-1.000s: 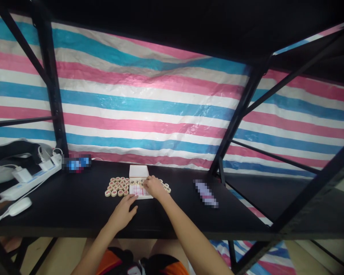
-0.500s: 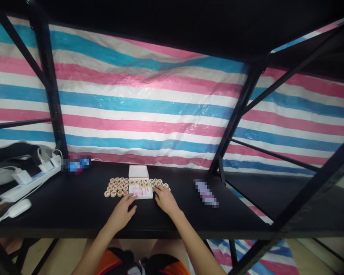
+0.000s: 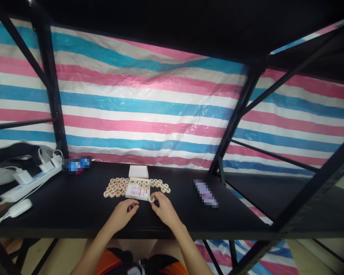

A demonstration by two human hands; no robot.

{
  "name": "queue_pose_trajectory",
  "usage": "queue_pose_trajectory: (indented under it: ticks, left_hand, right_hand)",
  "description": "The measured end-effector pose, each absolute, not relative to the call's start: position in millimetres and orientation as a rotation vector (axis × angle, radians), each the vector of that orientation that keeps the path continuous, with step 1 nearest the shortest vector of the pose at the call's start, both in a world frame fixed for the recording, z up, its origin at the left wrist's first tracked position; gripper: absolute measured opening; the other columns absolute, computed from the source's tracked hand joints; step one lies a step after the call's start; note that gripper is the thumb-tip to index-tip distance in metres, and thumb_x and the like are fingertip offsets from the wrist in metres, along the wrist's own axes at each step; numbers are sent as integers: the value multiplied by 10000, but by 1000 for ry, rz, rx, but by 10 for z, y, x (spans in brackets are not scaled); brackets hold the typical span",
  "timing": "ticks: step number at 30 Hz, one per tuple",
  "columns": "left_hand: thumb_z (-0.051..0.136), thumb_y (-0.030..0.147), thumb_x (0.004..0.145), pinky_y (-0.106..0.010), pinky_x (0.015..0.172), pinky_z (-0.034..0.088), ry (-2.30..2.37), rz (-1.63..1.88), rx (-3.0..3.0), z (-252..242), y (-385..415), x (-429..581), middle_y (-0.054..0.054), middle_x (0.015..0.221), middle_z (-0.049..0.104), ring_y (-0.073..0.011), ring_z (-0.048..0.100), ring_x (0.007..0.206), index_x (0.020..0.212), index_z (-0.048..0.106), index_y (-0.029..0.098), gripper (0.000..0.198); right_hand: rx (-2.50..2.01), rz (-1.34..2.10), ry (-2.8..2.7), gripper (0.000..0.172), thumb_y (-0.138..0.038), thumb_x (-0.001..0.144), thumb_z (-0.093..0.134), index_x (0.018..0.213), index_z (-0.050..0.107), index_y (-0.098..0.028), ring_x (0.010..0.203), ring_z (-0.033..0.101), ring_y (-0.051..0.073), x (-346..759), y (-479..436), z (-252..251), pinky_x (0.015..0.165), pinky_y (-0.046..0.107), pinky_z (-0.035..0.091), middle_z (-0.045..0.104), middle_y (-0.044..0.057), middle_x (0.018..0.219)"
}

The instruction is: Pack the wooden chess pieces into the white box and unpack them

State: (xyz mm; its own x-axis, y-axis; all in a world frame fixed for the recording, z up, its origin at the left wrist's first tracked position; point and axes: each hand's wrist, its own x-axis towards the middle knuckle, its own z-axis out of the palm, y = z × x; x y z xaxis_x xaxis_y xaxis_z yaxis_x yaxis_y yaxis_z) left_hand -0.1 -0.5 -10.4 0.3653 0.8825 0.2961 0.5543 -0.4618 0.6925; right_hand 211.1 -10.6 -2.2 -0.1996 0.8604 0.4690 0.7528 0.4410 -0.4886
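A white box (image 3: 137, 194) with pink marks on its floor lies on the black table, slightly turned, with several black-lettered Chinese chess pieces (image 3: 141, 182) along its far side. My right hand (image 3: 164, 210) pinches one chess piece (image 3: 151, 199) by the box's near right corner. Just in front of the box, my left hand (image 3: 123, 214) rests with loosely bent fingers, thumb apart, and nothing seen in it. Red-lettered chess pieces (image 3: 115, 187) stand in rows to the left. More black-lettered pieces (image 3: 160, 183) lie to the right.
Behind the box lies its white lid (image 3: 138, 171). A blurred-out flat object (image 3: 205, 193) is on the right, another (image 3: 78, 165) at the back left. A power strip (image 3: 31, 183) with chargers and cables lies far left. Black metal posts (image 3: 237, 114) frame the table.
My right hand has drawn nearer to me with a chess piece pinched in it. My left hand has come off the box and moved back slightly. The box has turned and shifted left.
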Motion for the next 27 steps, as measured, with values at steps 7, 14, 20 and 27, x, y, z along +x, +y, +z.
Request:
queue_pose_trajectory:
  ticks: [7, 14, 20, 27]
  left_hand:
    - [496, 333, 823, -245, 664, 454, 1195, 898, 2150, -68, -19, 10, -27, 803, 690, -162, 594, 677, 903, 691, 196, 251]
    - [472, 278, 827, -281, 695, 508, 1289, 1077, 2142, -184, 59, -9, -69, 1033, 620, -128, 576, 617, 1023, 637, 186, 272]
    - [449, 194, 826, -391, 948, 438, 1464, 962, 2318, -282, 85, 14, -121, 1291, 513, -249, 555, 1086, 1205, 564, 179, 396]
    - [453, 211, 844, -418, 986, 405, 1442, 884, 2425, -285, 68, -9, -116, 1264, 541, -264, 499, 1163, 1206, 570, 192, 381]
  right_hand:
    - [-1078, 548, -1941, 293, -79, 708, 532, 959, 609, -210, 795, 585, 151, 1804, -193, -66, 681, 237, 452, 624, 16, 907]
    - [-1142, 548, -1893, 281, -72, 712, 538, 947, 619, -203, 760, 581, 151, 1782, -161, -181, 688, 248, 458, 629, 17, 865]
    - [-1229, 413, -1906, 243, -82, 735, 540, 925, 628, -205, 812, 565, 178, 1772, -184, -185, 744, 266, 447, 621, 26, 857]
    - [-1312, 356, -1870, 241, -104, 763, 518, 935, 645, -215, 895, 568, 209, 1792, -160, -197, 812, 306, 449, 636, 51, 928]
